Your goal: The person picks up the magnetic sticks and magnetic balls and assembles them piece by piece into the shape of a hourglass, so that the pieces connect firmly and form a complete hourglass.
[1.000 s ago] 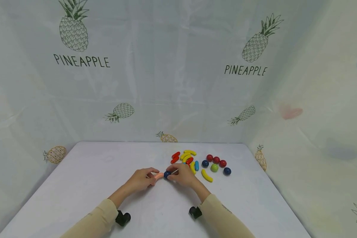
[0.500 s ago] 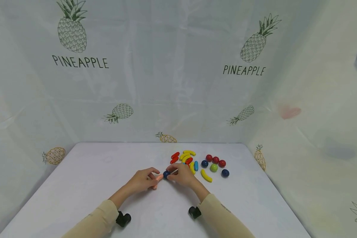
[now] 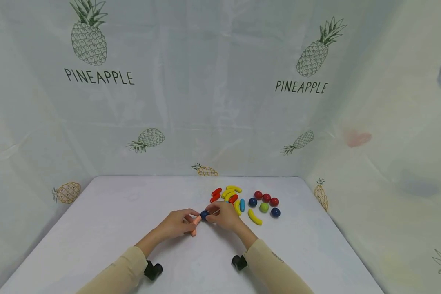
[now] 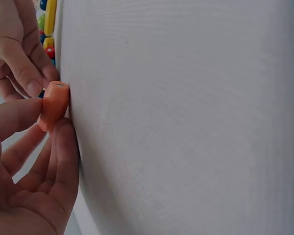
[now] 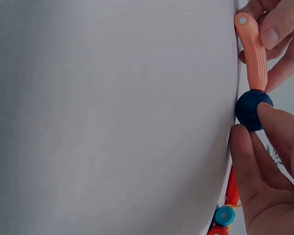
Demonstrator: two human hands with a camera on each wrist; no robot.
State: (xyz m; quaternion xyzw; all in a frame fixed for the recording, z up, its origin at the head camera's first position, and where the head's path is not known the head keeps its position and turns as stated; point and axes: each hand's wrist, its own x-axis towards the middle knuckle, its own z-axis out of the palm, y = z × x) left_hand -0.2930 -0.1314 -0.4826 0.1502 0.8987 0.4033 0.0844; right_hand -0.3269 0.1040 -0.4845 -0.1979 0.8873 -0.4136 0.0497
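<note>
My left hand (image 3: 176,223) pinches an orange, slightly curved stick (image 3: 196,222) between thumb and fingers, low over the table. In the left wrist view the stick (image 4: 54,105) shows a pale spot on its near end. My right hand (image 3: 226,216) pinches a dark blue ball (image 3: 204,215) at the stick's far end. The right wrist view shows the stick (image 5: 256,58) and the ball (image 5: 250,110) touching, with my right thumb and fingertips on the ball.
Right of my hands lie several yellow curved pieces (image 3: 255,217), red sticks (image 3: 216,198) and a blue stick (image 3: 242,205). Beyond them are red balls (image 3: 274,202), a green ball (image 3: 264,207) and dark blue balls (image 3: 275,212). A pineapple-print sheet (image 3: 191,102) hangs behind the white table (image 3: 114,220).
The orange stick has turned so its near end points more toward me, and more of it shows. The rightmost dark blue ball has shifted slightly left. Both hands stay nearly in place.
</note>
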